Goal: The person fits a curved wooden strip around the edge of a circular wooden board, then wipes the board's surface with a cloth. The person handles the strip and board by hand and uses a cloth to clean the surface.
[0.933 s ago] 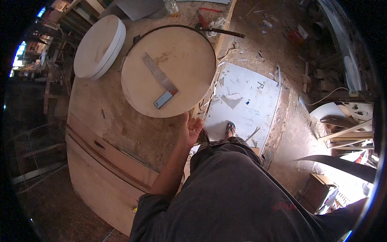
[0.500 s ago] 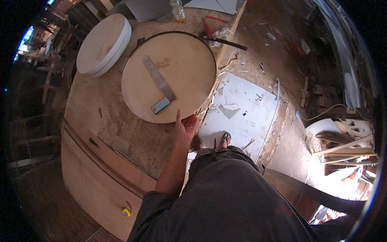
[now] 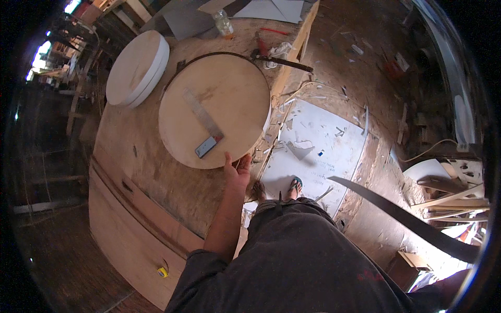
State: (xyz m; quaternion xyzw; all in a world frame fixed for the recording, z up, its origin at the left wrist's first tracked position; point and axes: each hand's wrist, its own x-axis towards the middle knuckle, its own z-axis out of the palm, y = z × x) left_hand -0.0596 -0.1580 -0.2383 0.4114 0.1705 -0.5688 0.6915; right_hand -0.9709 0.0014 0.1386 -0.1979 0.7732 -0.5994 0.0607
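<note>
My left hand (image 3: 238,171) is at the near edge of a round, pale wooden disc (image 3: 235,96). Its thumb and fingers are spread apart, and the fingertips meet the rim. A metal try square (image 3: 206,119) lies flat on the disc, and a dark band (image 3: 225,53) runs around the far rim. At the lower right, my right forearm (image 3: 449,287) shows only in part, and its hand is out of the picture. A long, dark, flexible strip (image 3: 396,215) curves in from that side above the floor.
Another round piece with a white side (image 3: 136,68) stands at the table's far left. A glass jar (image 3: 223,25), a red-handled tool (image 3: 262,44) and a white cloth (image 3: 279,53) lie at the back. A yellow tape measure (image 3: 163,272) rests near left. Scraps litter a white floor sheet (image 3: 313,135).
The dark strip has swung farther into view, its tip now reaching toward the white sheet. My left hand's fingers have come up against the disc's rim. The whole view has shifted slightly.
</note>
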